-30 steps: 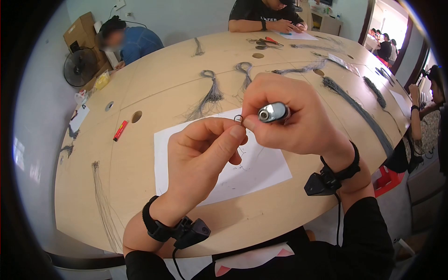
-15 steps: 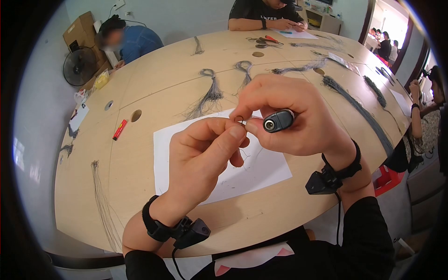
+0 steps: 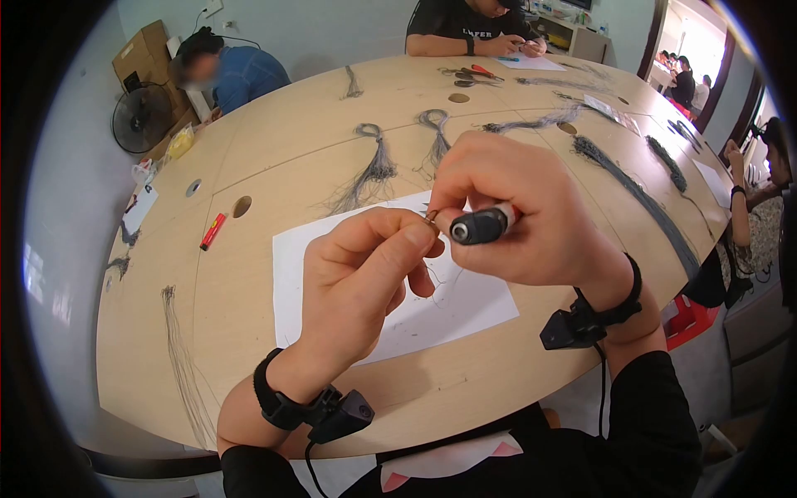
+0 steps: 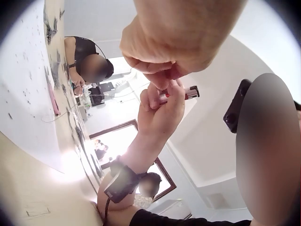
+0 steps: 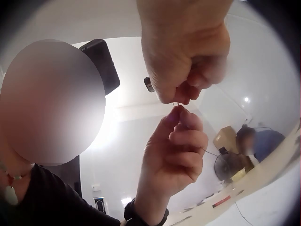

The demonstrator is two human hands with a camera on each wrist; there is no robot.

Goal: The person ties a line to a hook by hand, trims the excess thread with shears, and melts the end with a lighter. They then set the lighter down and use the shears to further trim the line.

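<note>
My left hand (image 3: 353, 278) pinches a small dark wire hook (image 3: 432, 217) between thumb and forefinger, above the white paper (image 3: 477, 311). In the right wrist view its thin metal (image 5: 178, 103) shows between the two hands' fingertips. My right hand (image 3: 531, 212) meets it there, thumb and forefinger tips right at the hook. Gripped in that same hand is a short red-and-black stick-like tool (image 3: 480, 226), its black end with a round metal hole facing the head camera. Its dark end (image 4: 192, 92) also sticks out in the left wrist view. Fine thread hangs below the fingers.
Bundles of thin grey line (image 3: 378, 166) lie beyond the paper, and a long thick bundle (image 3: 639, 199) lies at right. A red tube (image 3: 213, 232) and loose strands (image 3: 174, 332) are at left. Scissors and red-handled pliers (image 3: 483, 73) lie far back. Other people sit around the table.
The tool in my right hand has swung, its end dropping slightly and turning left. The hook's loop, clearly seen earlier, is now mostly covered by fingertips. My left hand stays nearly in place.
</note>
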